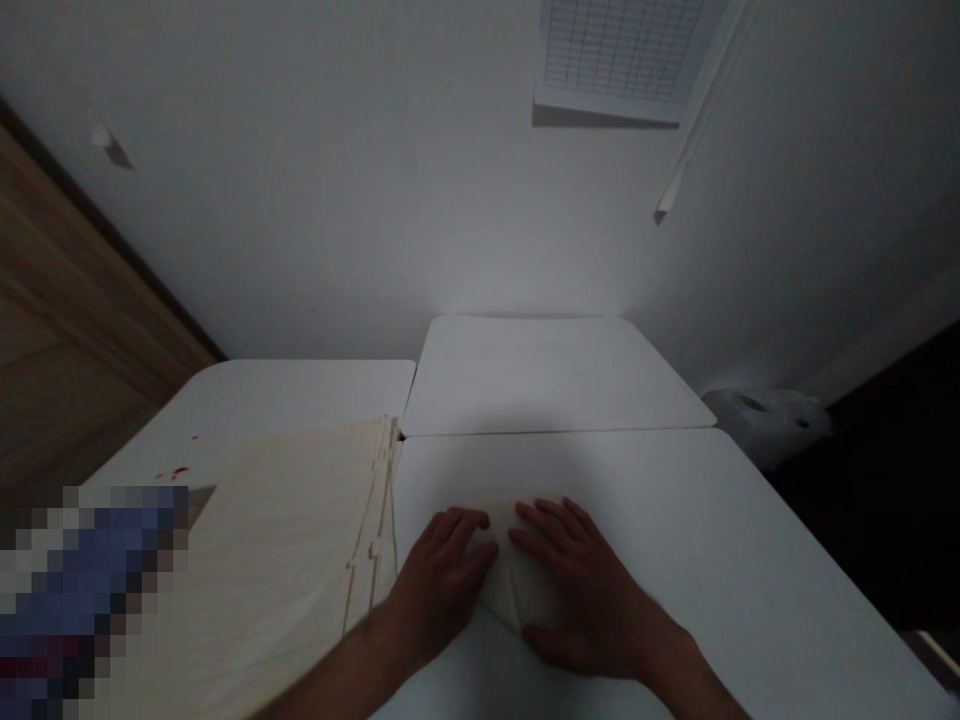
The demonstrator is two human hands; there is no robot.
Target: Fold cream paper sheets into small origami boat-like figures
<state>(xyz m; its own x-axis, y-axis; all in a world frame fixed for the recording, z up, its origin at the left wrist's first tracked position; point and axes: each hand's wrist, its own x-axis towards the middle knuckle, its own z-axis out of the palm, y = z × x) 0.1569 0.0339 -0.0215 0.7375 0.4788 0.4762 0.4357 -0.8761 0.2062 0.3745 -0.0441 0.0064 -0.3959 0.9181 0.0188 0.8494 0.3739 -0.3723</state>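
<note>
Both your hands are down on a small, pale cream sheet of thin paper (505, 572), which lies on the white, round-cornered desk (720, 560) directly before you. A crease or edge line runs down the paper between your hands; its lower edge comes to a point. Your left hand (453, 562) rests on the paper's left side, fingers curled and close together; whether it pinches anything, you cannot tell from here. Your right hand (583, 585) lies palm down across the right side, fingers slightly spread, thumb apart and low. Just left of your left hand: a broad stack of cream paper sheets (277, 550), right edges uneven and notched. Beyond it, small red marks (180, 470) on the desk. Above, a white printed grid sheet (622, 55) on the pale wall (322, 200).
</note>
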